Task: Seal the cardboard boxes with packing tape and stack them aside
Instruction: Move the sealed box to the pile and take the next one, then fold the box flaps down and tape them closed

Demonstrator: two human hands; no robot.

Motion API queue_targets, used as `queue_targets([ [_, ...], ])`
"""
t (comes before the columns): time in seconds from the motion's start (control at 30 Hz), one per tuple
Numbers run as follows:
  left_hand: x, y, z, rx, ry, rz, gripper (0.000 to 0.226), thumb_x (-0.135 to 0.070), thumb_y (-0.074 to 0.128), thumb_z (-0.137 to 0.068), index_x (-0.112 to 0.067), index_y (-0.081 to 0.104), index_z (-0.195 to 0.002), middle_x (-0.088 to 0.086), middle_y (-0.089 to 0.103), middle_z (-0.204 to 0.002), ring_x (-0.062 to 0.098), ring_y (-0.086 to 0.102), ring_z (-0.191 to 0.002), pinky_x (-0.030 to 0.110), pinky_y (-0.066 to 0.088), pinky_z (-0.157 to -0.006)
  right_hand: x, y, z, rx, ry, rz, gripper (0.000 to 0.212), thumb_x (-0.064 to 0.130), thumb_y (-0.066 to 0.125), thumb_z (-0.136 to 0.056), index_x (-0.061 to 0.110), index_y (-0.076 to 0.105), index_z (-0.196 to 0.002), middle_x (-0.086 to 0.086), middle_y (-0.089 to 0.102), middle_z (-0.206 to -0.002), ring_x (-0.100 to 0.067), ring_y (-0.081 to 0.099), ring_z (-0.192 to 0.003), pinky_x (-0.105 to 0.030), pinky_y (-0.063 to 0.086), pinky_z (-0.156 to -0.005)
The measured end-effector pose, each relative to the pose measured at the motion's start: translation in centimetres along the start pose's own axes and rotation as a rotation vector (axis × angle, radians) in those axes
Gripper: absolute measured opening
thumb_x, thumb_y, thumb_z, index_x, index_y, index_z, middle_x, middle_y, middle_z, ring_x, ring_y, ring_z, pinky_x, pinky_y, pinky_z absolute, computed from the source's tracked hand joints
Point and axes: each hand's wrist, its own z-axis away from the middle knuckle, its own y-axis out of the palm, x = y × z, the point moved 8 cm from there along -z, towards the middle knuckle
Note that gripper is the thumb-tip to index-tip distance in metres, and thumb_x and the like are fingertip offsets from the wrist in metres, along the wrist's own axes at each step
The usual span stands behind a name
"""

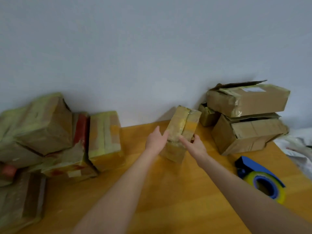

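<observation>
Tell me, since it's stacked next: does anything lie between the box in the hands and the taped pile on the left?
Nothing visible does. Only bare table lies between the box and the taped pile; the left hand touches that side.

A small taped box (182,130) tilts over the wooden table (168,191) between 2 hands. The left hand (155,140) lies flat against its left side and the right hand (197,146) grips its right edge. Sealed boxes (50,132) are piled at the left and open boxes (248,115) at the right, near a blue tape dispenser (260,178).
</observation>
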Motion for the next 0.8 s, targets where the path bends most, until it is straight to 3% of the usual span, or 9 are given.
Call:
queue_targets([
  [0.1,-1.4,3.5,2.4,0.074,-0.088,0.054,0.06,-0.049,0.039,-0.099,-0.007,0.039,-0.142,0.019,0.063,-0.119,0.029,0.069,-0.093,0.039,0.056,-0.083,-0.9,-3.4,-1.3,0.057,-0.052,0.07,0.07,0.045,0.068,-0.086,0.017,0.039,-0.144,-0.005,0.055,-0.136,-0.027,0.053,-0.123,-0.043,0.046,-0.102],
  [0.17,-2.2,5.3,4.4,0.061,-0.126,0.071,0.056,-0.052,0.036,-0.099,-0.005,0.056,-0.122,0.009,0.07,-0.076,0.018,0.068,-0.056,0.034,0.058,-0.061,-1.6,-5.8,-2.2,0.13,-0.107,0.223,0.063,0.034,0.066,-0.09,0.019,0.04,-0.145,-0.005,0.055,-0.137,-0.027,0.053,-0.123,-0.042,0.045,-0.102],
  [0.2,-2.5,5.3,5.3,-0.017,-0.136,-0.005,0.057,-0.055,0.033,-0.099,-0.007,0.062,-0.112,0.003,0.069,-0.066,0.014,0.067,-0.054,0.03,0.056,-0.061,-2.1,-7.1,-2.5,0.17,-0.14,0.294,0.06,0.03,0.064,-0.091,0.02,0.041,-0.145,-0.004,0.055,-0.137,-0.027,0.052,-0.124,-0.042,0.044,-0.102],
  [0.27,-3.1,3.9,7.1,-0.248,-0.171,-0.164,0.054,-0.055,0.034,-0.098,-0.011,0.067,-0.1,-0.002,0.07,-0.073,0.013,0.068,-0.068,0.029,0.055,-0.068,-3.2,-9.1,-2.6,0.246,-0.198,0.402,0.055,0.027,0.062,-0.093,0.024,0.042,-0.145,-0.002,0.055,-0.138,-0.025,0.051,-0.125,-0.041,0.044,-0.103],
  [0.37,-4.1,2.2,9.6,-0.529,-0.157,-0.21,0.044,-0.05,0.051,-0.093,-0.016,0.054,-0.122,0.003,0.058,-0.121,0.02,0.058,-0.105,0.032,0.048,-0.078,-4.8,-10.8,-2.1,0.385,-0.279,0.521,0.05,0.021,0.06,-0.094,0.036,0.048,-0.139,0.003,0.057,-0.137,-0.023,0.052,-0.124,-0.04,0.045,-0.103],
  [0.47,-4.9,5.1,10.1,-0.332,-0.092,-0.156,0.075,-0.056,0.059,-0.086,-0.024,0.03,-0.147,0.006,0.037,-0.147,0.026,0.043,-0.13,0.042,0.045,-0.099,-5.3,-12.2,-1.3,0.49,-0.341,0.525,0.049,0.013,0.052,-0.097,0.038,0.049,-0.139,0.004,0.053,-0.141,-0.02,0.05,-0.128,-0.035,0.045,-0.104],
  [0.57,-4.5,9.3,11.5,-0.144,-0.106,-0.265,0.086,-0.063,0.058,-0.083,-0.03,0.019,-0.152,0.007,0.033,-0.151,0.027,0.042,-0.131,0.04,0.044,-0.099,-5.3,-14.8,-1.0,0.403,-0.366,0.509,0.045,0.031,0.048,-0.1,0.03,0.042,-0.145,0.0,0.051,-0.143,-0.02,0.052,-0.124,-0.033,0.046,-0.098],
  [0.67,-4.2,9.7,13.1,-0.221,-0.177,-0.32,0.083,-0.063,0.057,-0.084,-0.029,0.021,-0.151,0.006,0.037,-0.148,0.026,0.048,-0.125,0.038,0.047,-0.093,-6.5,-17.6,-0.8,0.24,-0.344,0.565,0.052,0.046,0.045,-0.099,0.024,0.038,-0.145,-0.005,0.052,-0.137,-0.023,0.055,-0.118,-0.035,0.048,-0.091],
  [0.8,-4.7,10.4,14.6,-0.279,-0.213,-0.364,0.071,-0.058,0.053,-0.089,-0.025,0.027,-0.147,0.008,0.048,-0.139,0.028,0.053,-0.119,0.039,0.048,-0.091,-9.1,-18.4,0.2,0.306,-0.241,0.486,0.058,0.049,0.039,-0.1,0.019,0.031,-0.148,-0.007,0.057,-0.131,-0.026,0.057,-0.113,-0.032,0.046,-0.081],
])
